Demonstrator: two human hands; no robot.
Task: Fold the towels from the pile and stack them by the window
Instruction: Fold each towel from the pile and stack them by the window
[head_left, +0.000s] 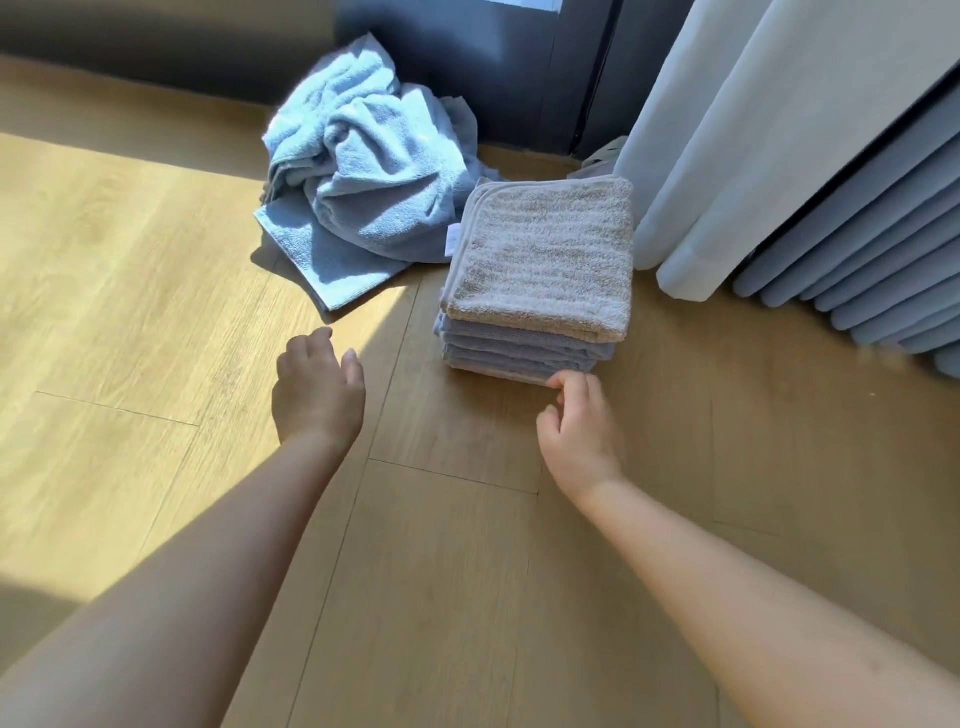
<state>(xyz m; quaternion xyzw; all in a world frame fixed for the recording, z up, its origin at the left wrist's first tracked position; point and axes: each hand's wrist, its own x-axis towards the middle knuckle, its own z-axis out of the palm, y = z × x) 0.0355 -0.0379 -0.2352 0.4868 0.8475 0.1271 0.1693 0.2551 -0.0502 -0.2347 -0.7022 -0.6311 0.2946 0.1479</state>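
Observation:
A stack of folded towels (540, 291) stands on the wooden floor beside the curtain, with a beige ribbed towel on top and grey-blue ones beneath. To its left lies a crumpled pile of light blue towels (363, 187) against the dark wall. My right hand (579, 421) is at the stack's near bottom edge, its curled fingertips touching the lowest towel. My left hand (317, 389) hovers over the floor in front of the blue pile, fingers relaxed, holding nothing.
A white sheer curtain (727, 156) and a pleated blue-grey curtain (872, 270) hang to the floor at the right. A dark window frame (592, 78) stands behind the stack. Wooden floor (156, 312) spreads to the left, partly in sunlight.

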